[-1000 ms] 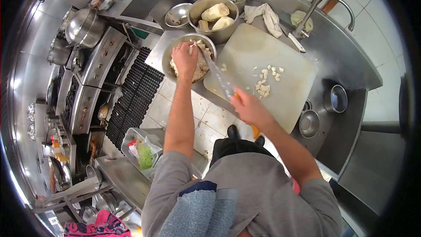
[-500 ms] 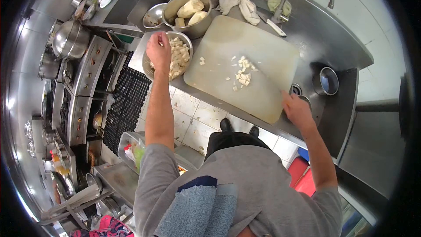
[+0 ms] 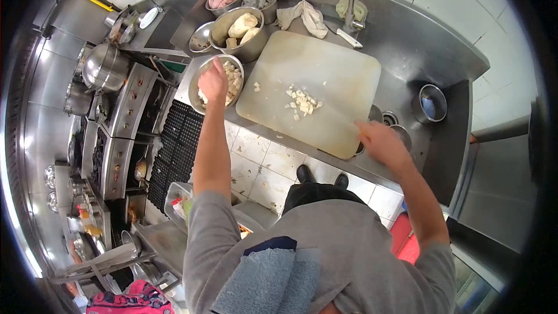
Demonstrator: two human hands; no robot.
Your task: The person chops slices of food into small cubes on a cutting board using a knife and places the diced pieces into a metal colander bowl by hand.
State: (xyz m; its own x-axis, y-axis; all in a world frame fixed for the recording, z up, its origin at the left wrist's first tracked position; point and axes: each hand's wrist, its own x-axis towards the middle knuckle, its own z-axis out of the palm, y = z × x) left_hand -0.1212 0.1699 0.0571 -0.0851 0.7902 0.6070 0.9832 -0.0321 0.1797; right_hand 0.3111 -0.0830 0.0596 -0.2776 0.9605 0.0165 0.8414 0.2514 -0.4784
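Our left hand (image 3: 213, 84) has its fingers drawn together over the round steel bowl (image 3: 240, 89) — can't tell if we're pinching anything. Our right hand (image 3: 386, 144) is curled by the board's edge, grip too blurred to tell. Small pale cubes (image 3: 305, 103) sit between our hands on the off-white rectangular cutting board (image 3: 343, 75). Probably light, firm, slightly slick — best held by opposite flat sides, or several in a cupped palm
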